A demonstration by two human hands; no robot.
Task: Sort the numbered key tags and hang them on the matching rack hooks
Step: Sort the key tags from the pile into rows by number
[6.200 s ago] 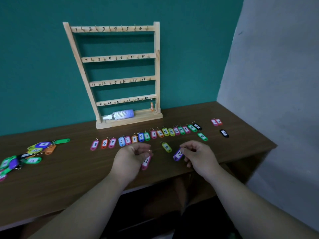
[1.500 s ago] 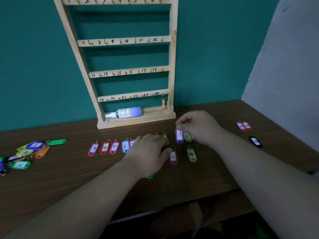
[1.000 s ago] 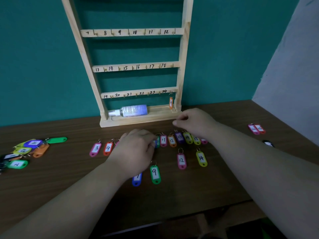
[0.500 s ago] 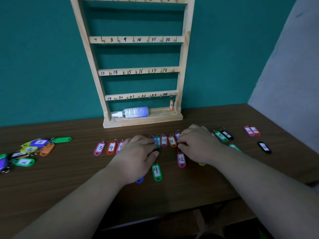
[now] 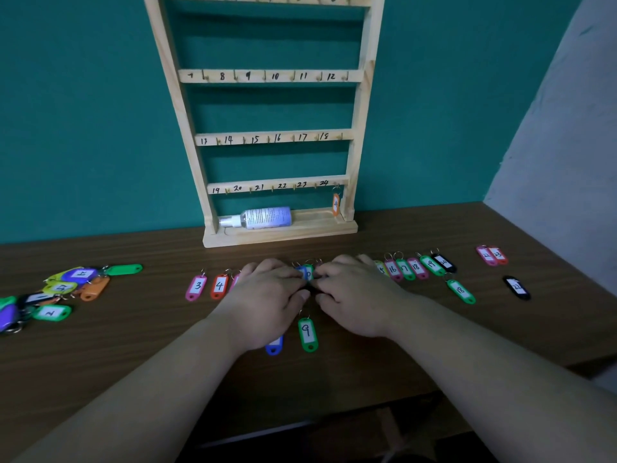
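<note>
A wooden rack [image 5: 362, 128] with numbered hooks stands against the teal wall. One orange tag [image 5: 336, 204] hangs at hook 24. A row of numbered key tags lies on the brown table [image 5: 133, 345], from pink 3 [image 5: 197, 287] and orange 4 [image 5: 219, 286] to tags 16 to 19 [image 5: 405, 269]. My left hand [image 5: 267, 299] and my right hand [image 5: 357, 295] lie palm down side by side on the row's middle, fingers touching tags around a green 10 [image 5: 309, 273]. Green 9 [image 5: 307, 333] lies in front between my wrists. A blue tag [image 5: 274, 346] peeks from under my left wrist.
A pile of mixed tags [image 5: 56, 289] sits at the far left. Green 18 [image 5: 461, 291], a black tag [image 5: 517, 287] and a pink and red pair [image 5: 492, 254] lie at the right. A spray bottle [image 5: 263, 217] lies on the rack's base. A grey wall closes the right side.
My right hand came from the rack's foot down onto the row, and both hands drew together at its middle. The pink 12 tag is now hidden under my right hand.
</note>
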